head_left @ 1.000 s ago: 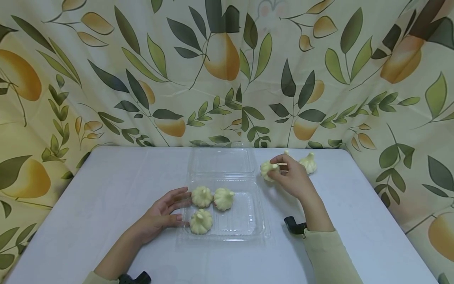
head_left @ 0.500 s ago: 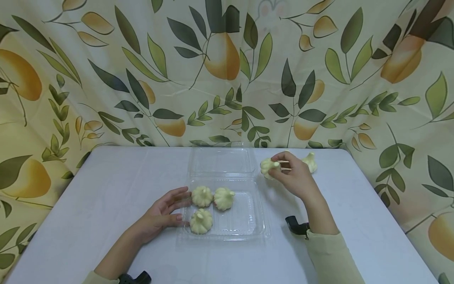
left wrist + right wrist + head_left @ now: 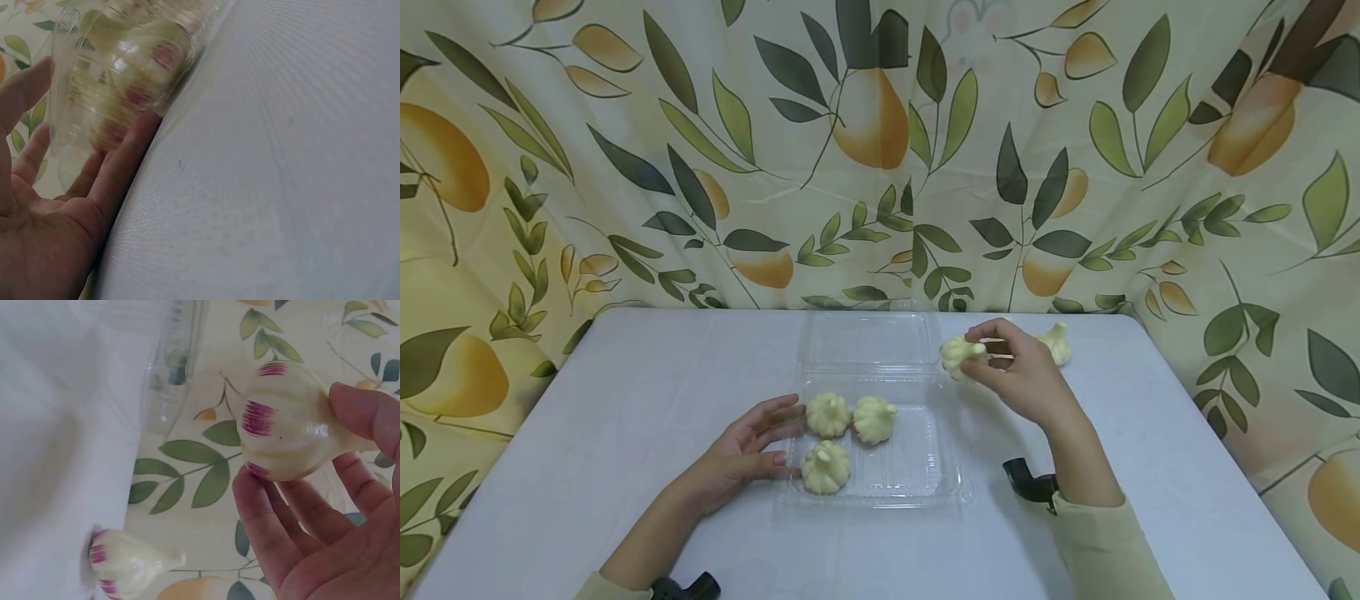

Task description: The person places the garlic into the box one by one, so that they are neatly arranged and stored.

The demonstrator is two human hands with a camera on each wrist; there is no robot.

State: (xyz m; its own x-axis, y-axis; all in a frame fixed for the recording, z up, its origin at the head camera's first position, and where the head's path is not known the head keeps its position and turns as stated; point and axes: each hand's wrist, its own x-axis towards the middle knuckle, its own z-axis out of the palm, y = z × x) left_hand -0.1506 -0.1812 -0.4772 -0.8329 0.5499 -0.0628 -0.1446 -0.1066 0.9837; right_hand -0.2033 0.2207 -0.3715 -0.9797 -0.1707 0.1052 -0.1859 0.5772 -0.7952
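Observation:
My right hand (image 3: 1018, 371) pinches a garlic bulb (image 3: 961, 357) between thumb and fingers, right of the clear plastic container (image 3: 917, 502). In the right wrist view, this pale, glossy bulb (image 3: 287, 422) shows purple streaks on its base. Three more bulbs sit in the container's left half: one at the back left (image 3: 827, 414), one beside it (image 3: 874, 419), one at the front left (image 3: 825, 467). My left hand (image 3: 741, 450) rests along the container's left side, fingers extended; in the left wrist view its fingertips (image 3: 147, 125) are right at the plastic wall.
Behind the right hand, another garlic bulb (image 3: 1057, 343) stands on the white-covered table (image 3: 700, 358); a sliver of a further one peeks out above the knuckles. The container's open lid (image 3: 868, 342) lies toward the back. A fruit-and-leaf patterned curtain (image 3: 880, 217) hangs behind the table.
My right hand has first shifted slightly right, then moved the pinched garlic bulb a little left toward the container. The left hand and the three bulbs in the container have stayed put.

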